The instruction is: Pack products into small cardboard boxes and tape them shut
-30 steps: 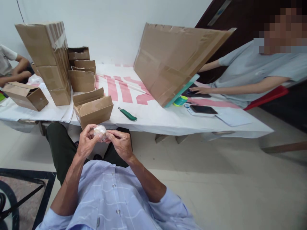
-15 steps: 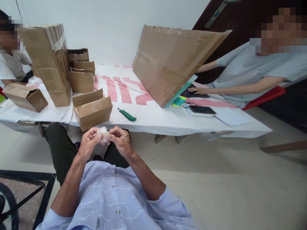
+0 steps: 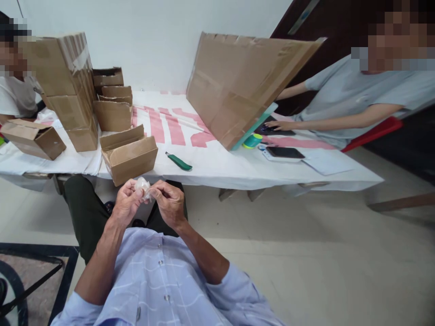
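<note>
Between my hands, over my lap and just in front of the table edge, is a small crumpled bundle of clear plastic wrap [image 3: 142,184]. My left hand [image 3: 127,202] is closed around its left side. My right hand [image 3: 169,202] pinches the right edge of the plastic between thumb and fingers. What may lie inside the bundle I cannot make out. Nearest to my hands on the table stands a small open cardboard box [image 3: 131,159] with raised flaps. A green utility knife [image 3: 179,161] lies to the right of that box.
Stacked cartons [image 3: 76,90] and more open boxes [image 3: 112,115] stand at the left. A large cardboard sheet [image 3: 238,86] leans upright mid-table. Right of it are a tape roll [image 3: 252,141] and a phone [image 3: 284,153]. A person sits at each end.
My right hand has drawn slightly away, stretching the plastic at the bundle's right edge. The left hand keeps its hold. The whole view has shifted a little.
</note>
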Tool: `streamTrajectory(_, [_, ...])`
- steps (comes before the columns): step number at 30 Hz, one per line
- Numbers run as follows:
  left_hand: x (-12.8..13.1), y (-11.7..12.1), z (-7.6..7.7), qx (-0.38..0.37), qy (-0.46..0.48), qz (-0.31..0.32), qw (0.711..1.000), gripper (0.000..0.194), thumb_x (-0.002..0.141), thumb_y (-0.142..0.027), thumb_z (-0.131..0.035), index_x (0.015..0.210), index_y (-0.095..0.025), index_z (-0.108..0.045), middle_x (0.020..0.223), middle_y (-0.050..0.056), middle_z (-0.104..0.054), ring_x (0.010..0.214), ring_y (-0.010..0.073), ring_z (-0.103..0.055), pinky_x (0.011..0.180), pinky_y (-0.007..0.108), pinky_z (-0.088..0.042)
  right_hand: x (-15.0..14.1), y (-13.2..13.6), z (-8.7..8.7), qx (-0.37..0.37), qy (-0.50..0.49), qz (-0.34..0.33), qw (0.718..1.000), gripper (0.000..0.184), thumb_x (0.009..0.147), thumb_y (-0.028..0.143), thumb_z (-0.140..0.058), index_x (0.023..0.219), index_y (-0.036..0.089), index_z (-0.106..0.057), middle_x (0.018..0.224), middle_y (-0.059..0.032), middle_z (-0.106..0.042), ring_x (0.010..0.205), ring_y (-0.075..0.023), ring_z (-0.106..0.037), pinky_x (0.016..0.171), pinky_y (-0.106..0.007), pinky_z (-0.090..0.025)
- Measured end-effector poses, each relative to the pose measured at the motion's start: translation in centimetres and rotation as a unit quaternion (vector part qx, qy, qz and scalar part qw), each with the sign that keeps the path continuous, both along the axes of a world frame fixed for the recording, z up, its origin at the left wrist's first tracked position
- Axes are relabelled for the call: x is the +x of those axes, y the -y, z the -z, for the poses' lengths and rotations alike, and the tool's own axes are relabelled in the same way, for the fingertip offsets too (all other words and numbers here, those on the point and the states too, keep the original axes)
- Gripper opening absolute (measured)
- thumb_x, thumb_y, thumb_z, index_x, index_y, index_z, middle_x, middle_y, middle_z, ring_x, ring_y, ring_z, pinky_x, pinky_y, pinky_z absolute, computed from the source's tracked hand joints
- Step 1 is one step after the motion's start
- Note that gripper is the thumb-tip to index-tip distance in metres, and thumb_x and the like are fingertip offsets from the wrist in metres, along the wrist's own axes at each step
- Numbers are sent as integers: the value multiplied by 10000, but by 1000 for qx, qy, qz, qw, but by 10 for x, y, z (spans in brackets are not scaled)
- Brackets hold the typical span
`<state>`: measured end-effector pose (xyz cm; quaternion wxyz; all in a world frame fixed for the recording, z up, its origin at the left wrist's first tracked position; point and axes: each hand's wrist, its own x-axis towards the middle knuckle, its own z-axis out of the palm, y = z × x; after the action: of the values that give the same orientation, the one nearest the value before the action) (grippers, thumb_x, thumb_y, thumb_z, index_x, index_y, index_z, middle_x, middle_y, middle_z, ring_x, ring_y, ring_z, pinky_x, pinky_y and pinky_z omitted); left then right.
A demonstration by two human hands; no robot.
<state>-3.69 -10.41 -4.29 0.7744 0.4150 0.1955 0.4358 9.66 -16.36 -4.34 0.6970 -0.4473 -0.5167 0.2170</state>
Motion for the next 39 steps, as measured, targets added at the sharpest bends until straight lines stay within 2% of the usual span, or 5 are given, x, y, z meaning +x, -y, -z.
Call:
streamTrajectory(7, [4,4,-3,56,-53,-95,993,607,611,-522,-1036,877,-192,-601,733,-32,-716,595,95,-646,621,219,-555,4,5,-1,-27,99,34,994,281,994,494,-654,873,245,-703,808,-34,-688,751,-194,-627,761,-341,-552])
streamTrajectory(11, [-11,-4,-6,111,-110,-31,987,580,604,-536,-1024,845,-176,-638,763,-1,-718,640,119,-649,618,230,-535,15,5,-5,-70,87,-53,992,279,984,503,-668,897,244,-726,824,-27,-693,723,-184,-636,716,-325,-557])
streamTrajectory(21, [-46,-7,-28,225,-158,78,958,649,777,-382,-947,1372,-222,-744,1024,76,-764,794,164,-685,702,247,-534,34,2,-23,-119,74,-218,966,362,965,543,-729,851,201,-770,685,8,-693,574,-126,-615,590,-256,-512])
streamTrajectory(30, [-35,-5,-20,202,-146,0,968,523,712,-311,-989,1181,-176,-801,929,63,-780,770,156,-695,710,233,-559,9,6,-6,-71,80,-38,994,318,988,530,-685,1003,242,-817,939,-59,-816,754,-199,-721,748,-340,-609])
streamTrajectory(39, [-29,-2,-14,216,-214,-82,949,504,795,-438,-918,1208,-169,-812,937,71,-812,760,176,-726,735,274,-608,5,1,-4,-112,65,-58,990,414,1012,615,-616,1001,233,-776,850,-42,-776,640,-173,-667,626,-302,-560])
